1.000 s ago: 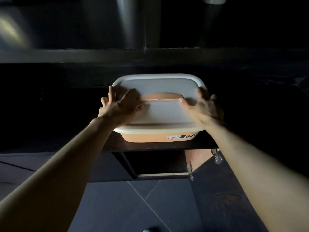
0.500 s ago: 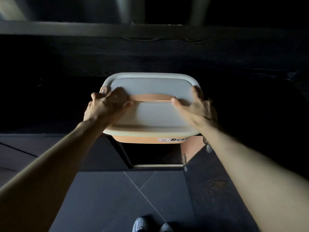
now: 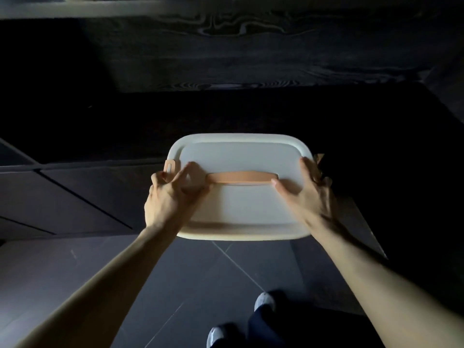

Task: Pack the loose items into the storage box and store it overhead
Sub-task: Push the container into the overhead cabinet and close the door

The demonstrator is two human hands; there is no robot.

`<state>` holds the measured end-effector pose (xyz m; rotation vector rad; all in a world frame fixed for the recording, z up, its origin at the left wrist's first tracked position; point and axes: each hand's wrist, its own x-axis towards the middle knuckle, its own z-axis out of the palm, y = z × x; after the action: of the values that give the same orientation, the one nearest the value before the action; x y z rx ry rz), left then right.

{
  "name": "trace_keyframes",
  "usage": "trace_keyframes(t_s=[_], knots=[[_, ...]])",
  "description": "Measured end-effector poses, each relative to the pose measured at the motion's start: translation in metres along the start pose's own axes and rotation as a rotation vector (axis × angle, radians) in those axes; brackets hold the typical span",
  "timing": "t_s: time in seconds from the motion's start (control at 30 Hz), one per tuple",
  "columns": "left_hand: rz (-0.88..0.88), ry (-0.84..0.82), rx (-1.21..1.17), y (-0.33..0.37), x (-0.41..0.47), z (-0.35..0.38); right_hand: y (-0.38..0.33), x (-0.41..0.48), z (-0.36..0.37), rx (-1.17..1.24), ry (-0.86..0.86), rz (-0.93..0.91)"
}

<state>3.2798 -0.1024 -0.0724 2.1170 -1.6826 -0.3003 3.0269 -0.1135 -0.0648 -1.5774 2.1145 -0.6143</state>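
Note:
The storage box (image 3: 241, 162) has a white lid with an orange carry handle (image 3: 242, 178) across its middle and an orange side latch (image 3: 168, 167). It is closed and held in the air in front of me, above the floor. My left hand (image 3: 173, 197) grips the box's left end, thumb on the lid near the handle, fingers curled over the edge by the latch. My right hand (image 3: 310, 194) grips the right end, thumb on the lid and fingers wrapped round the rim. The box's contents are hidden under the lid.
A dark wood-grain surface (image 3: 251, 54) stretches behind and above the box. Dark cabinet fronts (image 3: 75, 197) run along the left. Below lies a grey tiled floor (image 3: 200, 285), with my two shoes (image 3: 263, 301) near the bottom edge. The room is dim.
The box has come off the dark ledge towards me and now hangs over the floor, both hands holding its ends as before. The view has tipped down, showing my shoes.

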Motion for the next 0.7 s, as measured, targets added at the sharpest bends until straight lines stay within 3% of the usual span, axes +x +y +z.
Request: trace_keyframes(t_s=[0.1, 0.33, 0.53, 0.7], knots=[[0.022, -0.061, 0.007, -0.011, -0.025, 0.014, 0.025, -0.03, 0.017, -0.012, 0.014, 0.046], [-0.077, -0.237, 0.038, -0.031, -0.04, 0.082, 0.087, -0.029, 0.056, -0.148, -0.158, 0.213], [-0.131, -0.274, 0.034, -0.038, -0.034, 0.153, 0.136, 0.02, 0.104, -0.176, -0.237, 0.168], [-0.163, -0.324, 0.081, -0.062, -0.014, 0.224, 0.178, 0.066, 0.172, -0.113, -0.195, 0.136]])
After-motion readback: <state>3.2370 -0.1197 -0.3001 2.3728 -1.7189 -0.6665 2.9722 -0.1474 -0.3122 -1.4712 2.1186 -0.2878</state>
